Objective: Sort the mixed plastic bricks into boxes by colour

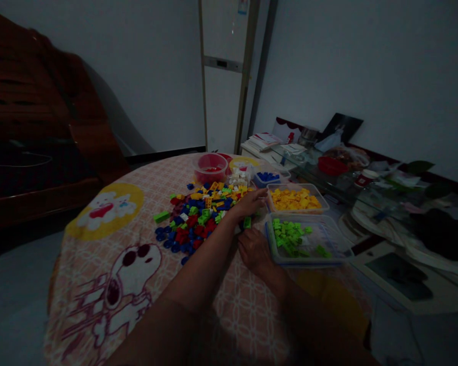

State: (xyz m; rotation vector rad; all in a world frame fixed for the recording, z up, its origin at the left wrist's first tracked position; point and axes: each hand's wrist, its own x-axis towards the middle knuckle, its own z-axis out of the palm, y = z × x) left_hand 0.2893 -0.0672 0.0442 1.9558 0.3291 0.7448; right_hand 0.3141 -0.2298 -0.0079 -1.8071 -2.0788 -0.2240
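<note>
My left hand (251, 202) reaches over the right edge of a mixed pile of toy bricks (198, 218), its fingertips near the left rim of a clear box of yellow bricks (295, 200). Whether it holds anything is too dark to tell. Just below it, my right hand (255, 249) rests at the pile's edge with bent fingers, beside a clear box of green bricks (290, 236). A green brick (247, 222) shows between the two hands. What the right fingers hold, if anything, is hidden.
Toward the back of the cloth-covered table (148, 178) stand a pink bowl (209, 168) with red pieces and a container of blue bricks (267, 177). A cluttered glass table (309, 165) lies to the right, and a wooden bench (93, 145) stands at the left.
</note>
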